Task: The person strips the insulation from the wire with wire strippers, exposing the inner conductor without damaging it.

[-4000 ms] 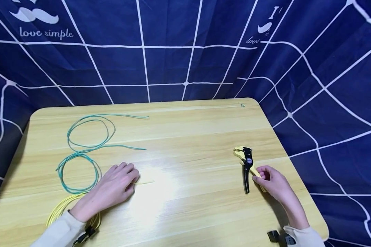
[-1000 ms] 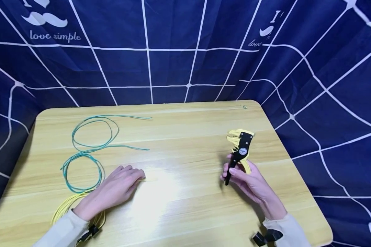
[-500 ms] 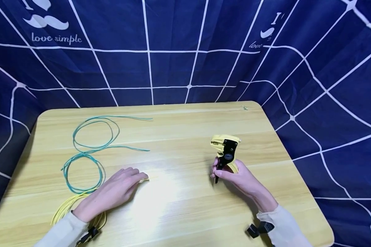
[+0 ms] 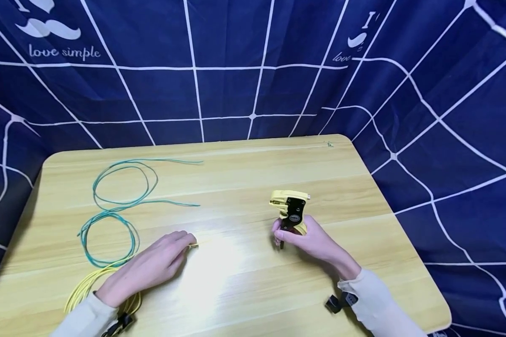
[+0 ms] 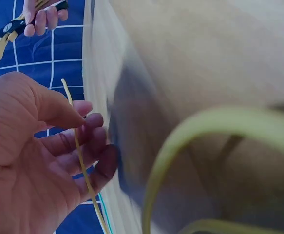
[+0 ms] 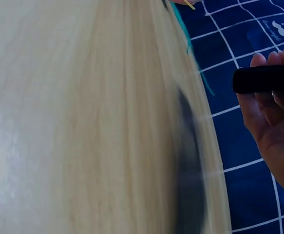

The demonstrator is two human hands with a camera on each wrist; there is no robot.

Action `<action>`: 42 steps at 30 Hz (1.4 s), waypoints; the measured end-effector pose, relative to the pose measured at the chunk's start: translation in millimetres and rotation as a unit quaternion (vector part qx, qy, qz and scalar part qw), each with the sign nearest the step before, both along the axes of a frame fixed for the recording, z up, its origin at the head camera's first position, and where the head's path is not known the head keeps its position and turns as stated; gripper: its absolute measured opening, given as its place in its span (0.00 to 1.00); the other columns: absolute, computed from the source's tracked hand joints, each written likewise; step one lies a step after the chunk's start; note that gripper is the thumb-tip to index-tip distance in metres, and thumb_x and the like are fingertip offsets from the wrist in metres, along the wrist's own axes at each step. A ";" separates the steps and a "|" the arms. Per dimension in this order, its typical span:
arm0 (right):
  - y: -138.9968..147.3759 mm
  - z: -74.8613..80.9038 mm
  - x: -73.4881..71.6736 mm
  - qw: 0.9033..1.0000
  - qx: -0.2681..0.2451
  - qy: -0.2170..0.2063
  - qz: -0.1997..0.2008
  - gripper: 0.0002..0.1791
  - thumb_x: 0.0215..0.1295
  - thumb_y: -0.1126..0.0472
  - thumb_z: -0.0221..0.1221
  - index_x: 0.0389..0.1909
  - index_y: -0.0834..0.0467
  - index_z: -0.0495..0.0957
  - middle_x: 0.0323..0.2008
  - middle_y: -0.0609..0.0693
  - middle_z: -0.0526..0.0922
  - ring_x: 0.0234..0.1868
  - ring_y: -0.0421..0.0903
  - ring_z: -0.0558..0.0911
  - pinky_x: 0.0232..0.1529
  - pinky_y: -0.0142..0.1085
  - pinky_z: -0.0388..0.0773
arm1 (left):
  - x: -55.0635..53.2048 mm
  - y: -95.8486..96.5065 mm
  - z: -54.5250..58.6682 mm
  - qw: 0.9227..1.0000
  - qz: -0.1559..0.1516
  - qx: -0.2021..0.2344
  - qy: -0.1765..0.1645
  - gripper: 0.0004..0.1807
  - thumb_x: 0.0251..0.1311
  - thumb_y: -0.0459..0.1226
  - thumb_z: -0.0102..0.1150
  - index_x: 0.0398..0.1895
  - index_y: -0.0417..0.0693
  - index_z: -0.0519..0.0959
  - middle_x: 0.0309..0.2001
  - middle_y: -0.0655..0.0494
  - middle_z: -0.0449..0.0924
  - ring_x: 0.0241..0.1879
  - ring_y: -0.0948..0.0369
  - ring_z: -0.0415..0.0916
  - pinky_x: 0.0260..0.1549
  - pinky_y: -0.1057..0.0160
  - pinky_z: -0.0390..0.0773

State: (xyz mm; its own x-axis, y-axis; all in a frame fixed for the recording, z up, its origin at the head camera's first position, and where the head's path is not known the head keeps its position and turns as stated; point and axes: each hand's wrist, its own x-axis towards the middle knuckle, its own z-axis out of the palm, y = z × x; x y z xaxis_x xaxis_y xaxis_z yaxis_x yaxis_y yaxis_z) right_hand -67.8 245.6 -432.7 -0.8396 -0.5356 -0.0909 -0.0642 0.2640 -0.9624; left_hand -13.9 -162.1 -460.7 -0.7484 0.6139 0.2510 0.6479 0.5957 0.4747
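Observation:
My left hand (image 4: 158,263) pinches a thin yellow wire (image 5: 82,158) between thumb and forefinger. In the left wrist view the wire's free end sticks up past the fingertips, and its length runs down across the palm. The rest belongs to a yellow coil (image 4: 82,288), partly hidden under my left forearm. Right of centre, my right hand (image 4: 318,239) grips a yellow and black wire stripper (image 4: 294,208) by its handles, above the table, its nose pointing left toward the wire. The right wrist view shows a black handle end (image 6: 263,79) across the fingers.
Two coils of teal wire, an upper one (image 4: 94,187) and a lower one (image 4: 82,239), lie on the left of the wooden table (image 4: 244,168). Small green scraps (image 4: 329,144) lie at the far right corner. A blue curtain (image 4: 223,93) stands behind the table.
My right hand has taken the wire stripper up from the right of the table and carried it left, turning its nose leftward. The left hand keeps its pinch on the yellow wire, nearly still.

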 end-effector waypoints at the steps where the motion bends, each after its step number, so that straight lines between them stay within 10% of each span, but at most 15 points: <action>1: -1.7 -0.6 -0.8 1.000 0.000 0.004 0.004 0.07 0.77 0.64 0.65 0.48 0.64 0.85 0.41 0.58 0.88 0.42 0.53 0.85 0.54 0.38 0.79 | 0.4 -0.4 -0.9 1.000 -0.001 0.002 0.001 0.14 0.67 0.21 0.61 0.49 0.45 0.81 0.43 0.59 0.81 0.46 0.63 0.79 0.48 0.57 0.84; 30: -55.4 -25.7 0.1 0.969 -0.080 -0.146 0.185 0.15 0.85 0.60 0.57 0.44 0.72 0.78 0.34 0.66 0.83 0.38 0.56 0.85 0.48 0.50 0.86 | 4.1 -2.3 7.7 0.999 0.040 -0.017 0.012 0.33 0.69 0.23 0.61 0.73 0.60 0.81 0.34 0.66 0.60 0.31 0.65 0.59 0.32 0.64 0.68; 36: -62.8 -29.8 2.6 0.964 -0.089 -0.156 0.198 0.15 0.85 0.61 0.57 0.44 0.73 0.77 0.33 0.66 0.84 0.37 0.55 0.86 0.47 0.49 0.87 | 2.8 -2.0 3.6 0.996 0.031 0.010 0.077 0.35 0.59 0.17 0.58 0.69 0.50 0.81 0.35 0.62 0.67 0.34 0.63 0.65 0.36 0.58 0.76; 42: -70.9 -34.8 5.3 0.959 -0.096 -0.172 0.205 0.17 0.85 0.61 0.57 0.45 0.74 0.77 0.33 0.63 0.85 0.36 0.53 0.86 0.45 0.48 0.87 | 2.8 -2.6 4.8 0.998 0.030 0.023 0.059 0.39 0.54 0.14 0.57 0.69 0.48 0.81 0.37 0.57 0.76 0.36 0.62 0.72 0.39 0.57 0.82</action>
